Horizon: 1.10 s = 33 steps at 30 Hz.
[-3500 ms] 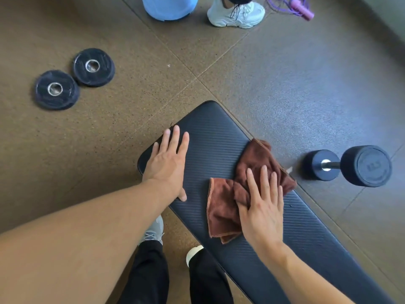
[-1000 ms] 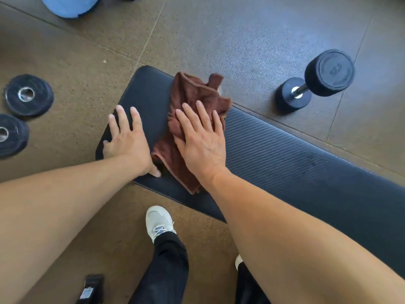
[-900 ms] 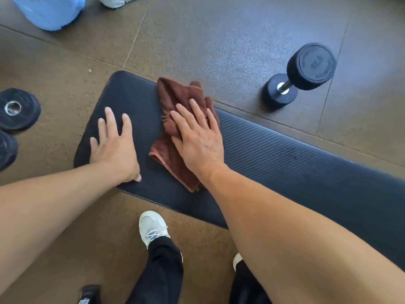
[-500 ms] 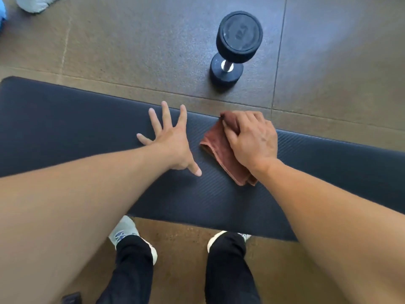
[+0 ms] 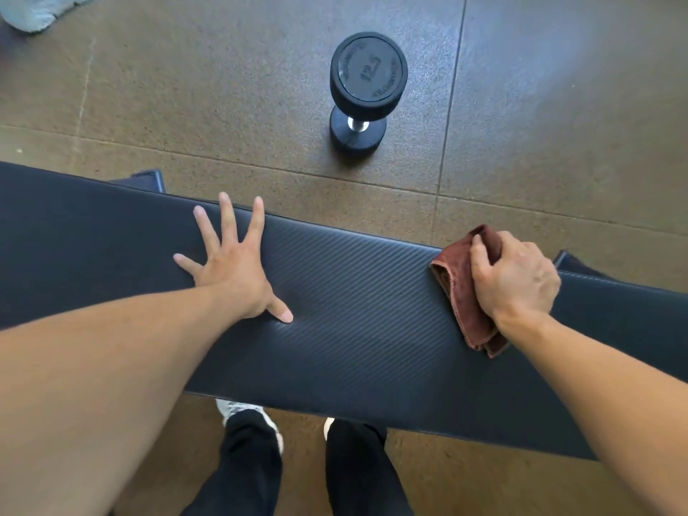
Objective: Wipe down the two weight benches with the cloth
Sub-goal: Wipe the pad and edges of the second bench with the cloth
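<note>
Brown speckled rubber floor (image 5: 223,106) laid in large tiles with thin seams crossing it. A black dumbbell (image 5: 363,91) marked 12.5 lies on it, casting a short shadow. Pale daylight glares on the floor toward the upper right; a light shoe (image 5: 37,11) shows at the top left corner

Dumbbell (image 5: 368,74) end cap: "12.5" readable; curved lettering around rim too blurred to read.

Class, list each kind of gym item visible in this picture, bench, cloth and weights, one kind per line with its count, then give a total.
Weight bench: 1
Brown cloth: 1
Dumbbell: 1
Total: 3
</note>
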### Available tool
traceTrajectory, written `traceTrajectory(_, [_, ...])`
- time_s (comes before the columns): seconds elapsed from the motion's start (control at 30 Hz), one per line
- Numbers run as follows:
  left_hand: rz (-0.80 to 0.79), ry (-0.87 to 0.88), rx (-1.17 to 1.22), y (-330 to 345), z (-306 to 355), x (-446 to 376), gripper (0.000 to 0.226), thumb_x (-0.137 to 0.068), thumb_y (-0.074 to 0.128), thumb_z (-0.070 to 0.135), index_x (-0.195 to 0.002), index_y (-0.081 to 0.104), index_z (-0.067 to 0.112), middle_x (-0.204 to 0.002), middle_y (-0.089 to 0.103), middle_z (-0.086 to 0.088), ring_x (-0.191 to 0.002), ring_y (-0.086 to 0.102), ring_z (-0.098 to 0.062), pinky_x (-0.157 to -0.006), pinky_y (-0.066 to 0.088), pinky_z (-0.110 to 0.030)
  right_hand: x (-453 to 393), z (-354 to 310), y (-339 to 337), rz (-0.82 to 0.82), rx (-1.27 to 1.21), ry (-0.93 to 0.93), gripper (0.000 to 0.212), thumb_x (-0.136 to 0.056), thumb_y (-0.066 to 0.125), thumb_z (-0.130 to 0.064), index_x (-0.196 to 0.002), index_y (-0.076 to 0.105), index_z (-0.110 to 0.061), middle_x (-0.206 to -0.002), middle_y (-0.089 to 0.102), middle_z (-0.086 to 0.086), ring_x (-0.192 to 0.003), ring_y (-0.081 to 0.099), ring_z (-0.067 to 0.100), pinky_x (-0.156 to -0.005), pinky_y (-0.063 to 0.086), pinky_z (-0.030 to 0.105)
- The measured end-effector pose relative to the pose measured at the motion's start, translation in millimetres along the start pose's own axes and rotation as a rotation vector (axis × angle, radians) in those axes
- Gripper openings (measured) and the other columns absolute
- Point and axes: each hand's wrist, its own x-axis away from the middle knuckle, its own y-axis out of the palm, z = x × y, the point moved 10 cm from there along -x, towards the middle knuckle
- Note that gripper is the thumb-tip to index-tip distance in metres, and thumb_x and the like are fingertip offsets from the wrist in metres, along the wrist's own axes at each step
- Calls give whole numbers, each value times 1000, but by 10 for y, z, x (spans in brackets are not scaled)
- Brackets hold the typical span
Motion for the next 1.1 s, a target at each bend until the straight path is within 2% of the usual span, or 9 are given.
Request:
traceTrajectory(0.23, [15, 16, 0, 44, -17, -54, 179, -30, 98, 59, -146, -38, 43, -152, -52, 0, -145, -37, -38, -109, 14, -81, 269, -1252, 291, -27, 6, -246, 41, -97, 43, -60, -104, 65, -25, -99, 73, 12, -95, 66, 37, -83, 43, 40])
traceTrajectory(0.33, [20, 28, 5, 44, -8, -58, 178, -32, 98, 59, -147, -37, 42, -152, -51, -2, -145, -38, -39, -108, 12, -82, 327, -1689, 422, -94, 30, -279, 41, -99, 38, -61, -109, 61, -28, -103, 73, 8, -99, 67, 34, -78, 39, 40])
traceTrajectory(0.43, [24, 38, 25, 45, -10, -72, 178, -33, 98, 58, -147, -37, 42, -153, -49, -3, -144, -38, -40, -107, 10, -83, 395, -2203, 551, -155, 39, -335, 41, -101, 37, -59, -115, 59, -28, -108, 73, 6, -102, 67, 33, -76, 32, 39])
traceTrajectory(0.53, [25, 44, 50, 54, -3, -77, 178, -32, 100, 55, -147, -35, 45, -155, -48, -1, -144, -39, -38, -106, 8, -84, 524, -2612, 684, -154, -3, -417, 43, -101, 36, -59, -115, 58, -25, -106, 73, 6, -103, 66, 34, -76, 35, 41])
traceTrajectory(0.77, [-24, 110, 111, 76, 5, -30, 177, -31, 99, 56, -145, -36, 49, -147, -57, 1, -137, -49, -36, -102, -2, -86, 585, -2625, 614, -83, -69, -517, 38, -102, 38, -55, -116, 57, -24, -108, 71, 2, -103, 65, 29, -75, 31, 39])
traceTrajectory(0.9, [-10, 83, 84, 55, -6, 23, 176, -31, 99, 55, -146, -34, 49, -149, -55, 3, -139, -47, -35, -102, 1, -86, 626, -2593, 617, -113, -106, -544, 34, -101, 41, -54, -108, 56, -25, -109, 69, 2, -108, 61, 28, -83, 37, 44])
traceTrajectory(1.0, [12, 67, 53, 77, 21, 47, 176, -32, 100, 53, -147, -33, 49, -151, -52, 4, -142, -43, -34, -104, 4, -85, 602, -2496, 643, -152, -88, -569, 34, -102, 40, -54, -117, 55, -27, -120, 66, 2, -119, 56, 26, -92, 38, 47])
traceTrajectory(1.1, [42, 64, -43, 48, 148, 136, 171, -39, 101, 49, -152, -27, 44, -158, -44, 1, -147, -36, -36, -111, 6, -79, 581, -2296, 616, -172, -102, -614, 34, -104, 41, -51, -124, 53, -28, -126, 62, 0, -124, 52, 24, -94, 38, 47])
